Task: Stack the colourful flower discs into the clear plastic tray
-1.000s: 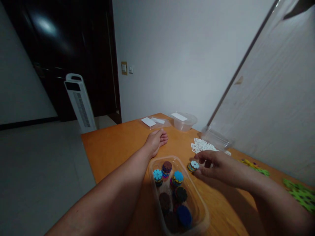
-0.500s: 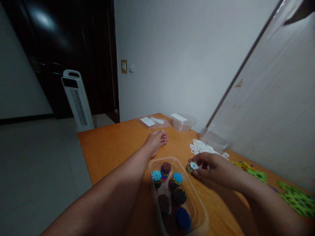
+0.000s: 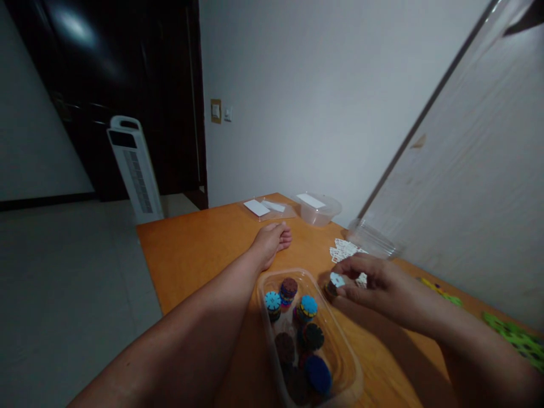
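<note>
My right hand pinches a small stack of notched coloured discs with a pale blue top, held just above the orange table beside the far right rim of a clear plastic tub. Inside the tub stand several short stacks of similar discs in blue, purple and dark colours. My left hand lies flat and still on the table beyond the tub, fingers together, holding nothing.
White cut-out pieces lie behind my right hand. A clear round bowl and a flat lid with white cards sit at the far table edge. Green lattice pieces lie at right. A white tower fan stands on the floor.
My right hand has lifted the disc stack slightly and tilted it toward the tub's rim. The left hand has stayed in place.
</note>
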Motion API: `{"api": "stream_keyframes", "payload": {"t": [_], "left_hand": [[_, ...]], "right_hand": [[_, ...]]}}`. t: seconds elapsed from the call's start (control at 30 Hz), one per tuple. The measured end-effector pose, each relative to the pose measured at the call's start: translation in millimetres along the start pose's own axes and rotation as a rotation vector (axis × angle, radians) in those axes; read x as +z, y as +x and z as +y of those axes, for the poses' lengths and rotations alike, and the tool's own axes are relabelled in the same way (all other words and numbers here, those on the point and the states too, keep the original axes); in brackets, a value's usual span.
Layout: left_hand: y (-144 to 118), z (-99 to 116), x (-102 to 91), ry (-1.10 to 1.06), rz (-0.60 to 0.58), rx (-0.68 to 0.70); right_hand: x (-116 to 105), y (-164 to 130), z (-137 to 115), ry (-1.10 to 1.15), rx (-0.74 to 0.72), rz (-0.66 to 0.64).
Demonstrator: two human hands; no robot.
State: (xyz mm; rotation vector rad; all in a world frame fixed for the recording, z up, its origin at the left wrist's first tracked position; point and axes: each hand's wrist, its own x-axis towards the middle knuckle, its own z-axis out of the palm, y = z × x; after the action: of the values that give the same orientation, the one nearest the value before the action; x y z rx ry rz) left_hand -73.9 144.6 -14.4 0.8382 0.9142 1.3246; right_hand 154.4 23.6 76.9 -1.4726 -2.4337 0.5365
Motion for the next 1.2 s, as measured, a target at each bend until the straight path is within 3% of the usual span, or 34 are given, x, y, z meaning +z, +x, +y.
{"api": "stream_keyframes", "payload": {"t": [0.17, 0.37, 0.53, 0.73, 0.97, 1.2], "left_hand": [[0, -1, 0.4, 0.000, 0.003, 0.006], [2, -3, 0.2, 0.005, -0.013, 0.015], [1, -3, 0.1, 0.013, -0.013, 0.006], [0, 0, 0.8, 0.009, -0.014, 0.002], [3, -2, -0.5, 0.000, -0.012, 0.001], [3, -2, -0.2, -0.013, -0.023, 0.006]], "right_hand": [[7, -5, -33, -0.032, -0.185, -0.011], [20, -3, -44, -0.135, -0.151, -0.055], [20, -3, -39, -0.151, -0.152, -0.020], [5, -2, -21, -0.134, -0.139, 0.059], [12, 7, 8, -0.142, 0.042, -0.021], [18, 10, 9, -0.140, 0.049, -0.060]]}}
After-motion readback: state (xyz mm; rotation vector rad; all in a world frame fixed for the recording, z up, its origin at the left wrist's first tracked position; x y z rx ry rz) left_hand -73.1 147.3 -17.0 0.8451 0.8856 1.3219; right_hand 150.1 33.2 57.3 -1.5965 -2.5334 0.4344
